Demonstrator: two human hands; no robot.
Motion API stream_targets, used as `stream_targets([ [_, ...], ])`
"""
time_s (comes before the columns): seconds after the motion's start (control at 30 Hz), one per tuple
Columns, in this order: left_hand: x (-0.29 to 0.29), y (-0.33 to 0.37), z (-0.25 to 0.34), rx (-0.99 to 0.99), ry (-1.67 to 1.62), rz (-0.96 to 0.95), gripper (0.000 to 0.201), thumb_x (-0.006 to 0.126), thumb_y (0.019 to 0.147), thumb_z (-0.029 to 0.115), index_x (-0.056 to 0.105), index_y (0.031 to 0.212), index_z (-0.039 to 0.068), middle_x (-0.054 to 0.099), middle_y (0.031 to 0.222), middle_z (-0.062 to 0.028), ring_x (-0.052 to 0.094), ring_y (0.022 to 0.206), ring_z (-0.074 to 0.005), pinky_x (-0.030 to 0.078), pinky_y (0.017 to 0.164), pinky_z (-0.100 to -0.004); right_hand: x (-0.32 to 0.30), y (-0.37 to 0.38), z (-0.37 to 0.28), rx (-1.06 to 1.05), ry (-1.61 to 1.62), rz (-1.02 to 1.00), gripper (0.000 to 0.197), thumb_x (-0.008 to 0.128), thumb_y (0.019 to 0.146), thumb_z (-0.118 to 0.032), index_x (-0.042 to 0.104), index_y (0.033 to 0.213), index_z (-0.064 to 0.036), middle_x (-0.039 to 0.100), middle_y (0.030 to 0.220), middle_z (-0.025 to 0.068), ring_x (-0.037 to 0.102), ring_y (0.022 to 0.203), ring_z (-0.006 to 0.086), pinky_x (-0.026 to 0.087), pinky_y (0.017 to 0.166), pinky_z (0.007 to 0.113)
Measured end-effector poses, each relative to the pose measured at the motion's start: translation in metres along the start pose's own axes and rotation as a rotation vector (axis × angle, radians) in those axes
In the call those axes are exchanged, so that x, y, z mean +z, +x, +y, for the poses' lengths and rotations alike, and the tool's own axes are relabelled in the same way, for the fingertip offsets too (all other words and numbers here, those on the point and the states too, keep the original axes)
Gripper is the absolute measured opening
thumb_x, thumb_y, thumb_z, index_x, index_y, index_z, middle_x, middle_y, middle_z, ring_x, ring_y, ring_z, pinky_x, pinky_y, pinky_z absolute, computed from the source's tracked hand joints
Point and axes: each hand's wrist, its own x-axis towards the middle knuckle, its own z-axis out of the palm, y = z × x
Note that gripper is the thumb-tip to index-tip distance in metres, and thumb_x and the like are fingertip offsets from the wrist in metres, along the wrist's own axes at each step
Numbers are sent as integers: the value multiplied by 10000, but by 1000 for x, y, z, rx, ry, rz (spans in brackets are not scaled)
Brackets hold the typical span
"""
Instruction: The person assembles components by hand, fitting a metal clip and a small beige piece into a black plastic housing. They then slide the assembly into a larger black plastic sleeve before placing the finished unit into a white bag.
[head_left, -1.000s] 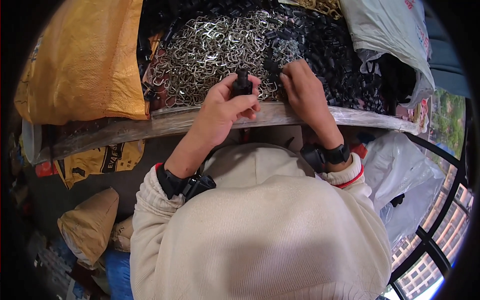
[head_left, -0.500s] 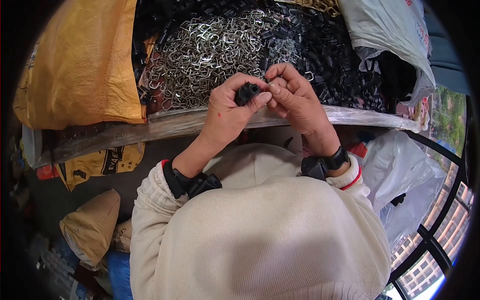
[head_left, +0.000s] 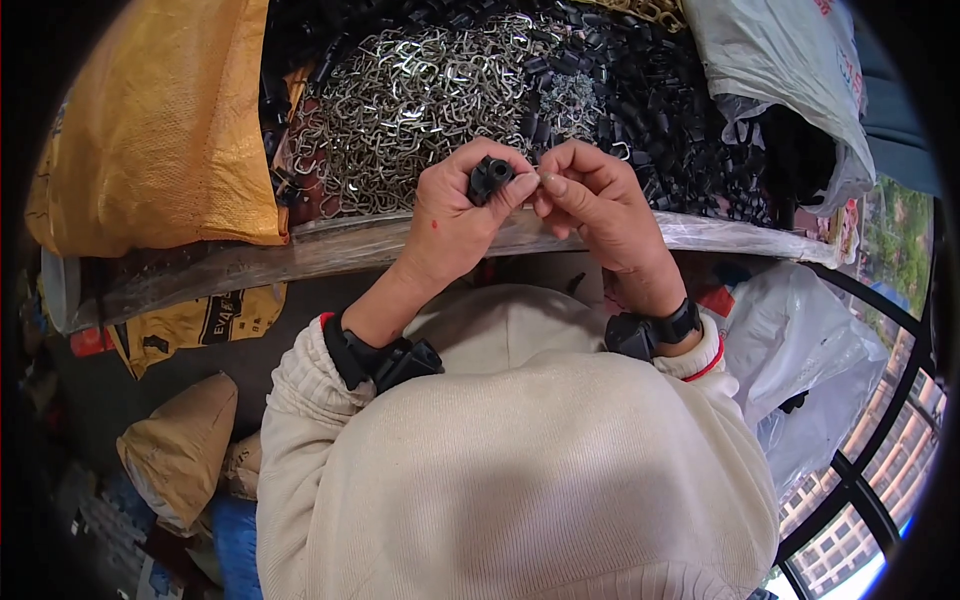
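My left hand (head_left: 458, 205) is closed round a black plastic part (head_left: 490, 179) with a round hole in its end, which points up between thumb and fingers. Close beside it, my right hand (head_left: 592, 200) pinches with thumb and forefinger near the left thumb tip. Whatever lies in that pinch is too small or too hidden to name. Both hands are held above the near edge of the table. Beyond them lies a heap of bent silver metal hooks (head_left: 420, 95), with small grey metal bits (head_left: 572, 105) to its right and a pile of black plastic pieces (head_left: 655, 120) farther right.
An orange woven sack (head_left: 160, 120) stands at the table's left, and a white plastic bag (head_left: 780, 80) hangs over its right end. Clear wrap covers the table's front edge (head_left: 340, 250). Below are a brown paper sack (head_left: 185, 450) and a translucent bag (head_left: 800, 345).
My right fingers have drawn together into a lower pinch by the left thumb. The black plastic part has tilted and shifted slightly left and up in my left hand.
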Motion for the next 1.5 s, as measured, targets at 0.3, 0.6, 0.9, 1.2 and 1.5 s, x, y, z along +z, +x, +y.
stream_targets([
  [0.3, 0, -2, -1, -206, -194, -47, 120, 595, 749, 103, 542, 825, 27, 513, 685, -2, 469, 578, -46, 394, 503, -182, 0, -5, 2, -72, -321, 59, 120, 506, 818, -128, 488, 819, -10, 512, 688, 13, 435, 577, 36, 343, 484, 159],
  [0.6, -8, 0, 7, -524, -913, -169, 312, 441, 827, 111, 395, 1115, 0, 533, 861, -52, 509, 688, -106, 432, 559, -214, -7, 1, 2, -320, -801, 143, 101, 509, 778, -74, 464, 823, 5, 506, 804, 37, 463, 732, 115, 364, 669, 216],
  [0.9, -13, -6, -5, -530, -829, -211, 329, 394, 858, 137, 372, 1152, -8, 532, 974, -83, 532, 800, -128, 461, 676, -266, 3, 3, 0, -565, -1034, 230, 418, 539, 645, -37, 415, 1043, -5, 449, 1015, 120, 434, 977, 212, 330, 828, 287],
  [1.2, -11, -10, -4, -538, -672, -211, 347, 404, 860, 151, 363, 1162, -14, 527, 980, -81, 523, 858, -126, 457, 721, -271, 6, 3, 2, -451, -1047, 174, 479, 536, 637, -35, 397, 1094, -10, 456, 1031, 104, 444, 976, 202, 332, 838, 292],
  [1.5, -11, -18, 3, -532, -605, -250, 331, 411, 855, 135, 382, 1137, -35, 521, 995, -124, 530, 895, -162, 448, 801, -270, 13, 7, 8, -418, -996, 54, 445, 515, 648, -9, 407, 1079, -1, 472, 1016, 94, 457, 955, 186, 356, 830, 269],
])
